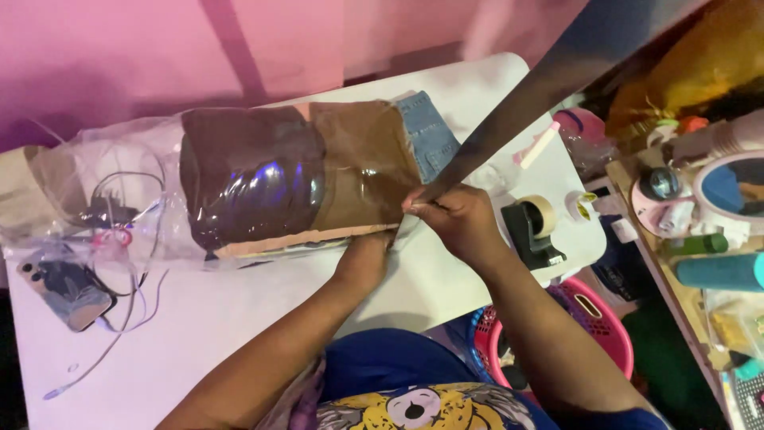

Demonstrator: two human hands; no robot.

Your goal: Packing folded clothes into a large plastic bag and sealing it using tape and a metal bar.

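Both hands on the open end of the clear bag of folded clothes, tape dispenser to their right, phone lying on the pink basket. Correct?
Not quite: the phone lies on the white table, at its left end beside the cables, not on the pink basket. The head view shows it. The rest holds: left hand and right hand at the clear bag opening, tape dispenser to their right.

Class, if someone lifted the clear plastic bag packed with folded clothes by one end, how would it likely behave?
The clear plastic bag of folded clothes would probably sag, since soft fabric fills it. Its glossy film looks slippery. It lies flat on the white table, so rolling seems unlikely.
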